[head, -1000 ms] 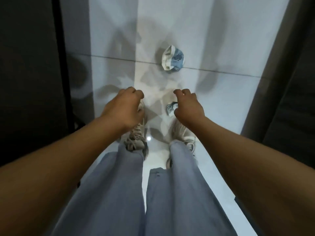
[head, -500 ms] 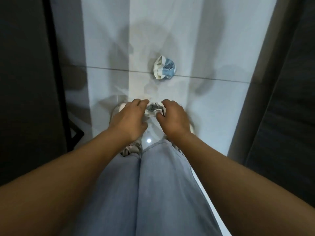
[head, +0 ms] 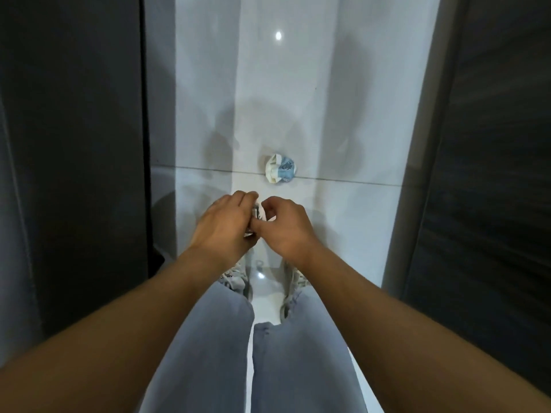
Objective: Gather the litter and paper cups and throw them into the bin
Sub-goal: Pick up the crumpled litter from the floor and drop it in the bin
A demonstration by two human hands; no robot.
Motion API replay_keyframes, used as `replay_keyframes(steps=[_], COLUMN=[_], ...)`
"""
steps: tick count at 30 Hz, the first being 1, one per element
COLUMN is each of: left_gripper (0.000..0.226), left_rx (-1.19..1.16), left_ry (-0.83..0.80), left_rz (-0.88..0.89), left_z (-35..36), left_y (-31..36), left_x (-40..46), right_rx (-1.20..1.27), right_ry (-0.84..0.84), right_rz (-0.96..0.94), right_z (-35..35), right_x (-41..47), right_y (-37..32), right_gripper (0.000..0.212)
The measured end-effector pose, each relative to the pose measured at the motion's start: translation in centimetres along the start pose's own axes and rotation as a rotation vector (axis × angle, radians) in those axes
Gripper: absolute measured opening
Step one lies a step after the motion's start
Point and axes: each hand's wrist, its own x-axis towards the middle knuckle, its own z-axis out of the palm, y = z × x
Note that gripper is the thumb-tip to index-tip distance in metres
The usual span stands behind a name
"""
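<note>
Fig.: head view, looking down past grey trouser legs (head: 208,353) and pale shoes (head: 235,278) onto a glossy white tiled floor (head: 343,114), w/ dark panels at both sides.

L hand (head: 226,225): fingers curled over a small crumpled scrap (head: 255,214), white w/ dark print, of which only a sliver shows betw. the two hands. Appears gripped in this hand, though most of it is hidden.

R hand (head: 283,225): fingers bent, thumb tip touching the L hand's fingers beside the scrap. Whether it pinches the scrap itself or only meets the other hand cannot be told.

Crumpled cup (head: 280,172): white-and-blue paper, squashed, lying on the floor on a tile joint, just ahead of the hands and apart from them. Untouched.

Progress (judgement): early stage. One item of litter is off the floor and in hand; at least one more, the cup, is left to gather. No bin in view, so nothing can be said to be thrown away yet. Other litter beyond the frame cannot be ruled out.

Remaining, approx.: free or consolidate one hand, reach fwd for the cup, then carry both to the bin, wherever it stands.
</note>
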Motion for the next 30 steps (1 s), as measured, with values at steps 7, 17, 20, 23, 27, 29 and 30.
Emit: replay_keyframes(steps=[7,17,20,23,27,29,30], left_gripper=[0.067,0.083,0.077,0.075,0.073,0.072,0.072], left_rx=[0.028,-0.056,-0.089,-0.094,-0.076,-0.047,-0.034], left_ry=[0.016,0.131,0.132,0.137,0.121,0.123,0.117], left_rz=[-0.241,-0.19,-0.202,-0.199,-0.212,-0.202,-0.195], left_z=[2.0,5.1,5.4,5.3,3.2,0.6,-1.1], left_y=[-4.1,-9.2,-9.5,-9.1,-7.3,-5.7,-4.8], left_x=[3.2,10.6,11.6,11.6,9.6,7.9,6.9], right_rx=[-0.415,-0.565,-0.61,-0.632,-0.609,-0.595,-0.589], right_ry=[0.16,0.219,0.297,0.306,0.277,0.273,0.268], right_rz=[-0.112,-0.082,-0.127,-0.148,-0.141,-0.151,-0.15], right_z=[-0.5,2.3,3.4,3.9,2.7,1.1,0.1], right_x=[5.8,18.2,18.2,17.6,14.4,11.6,9.8], right_y=[3.6,7.4,8.3,8.4,6.6,4.4,3.1], right_gripper=[0.052,0.067,0.058,0.048,0.039,0.038,0.037])
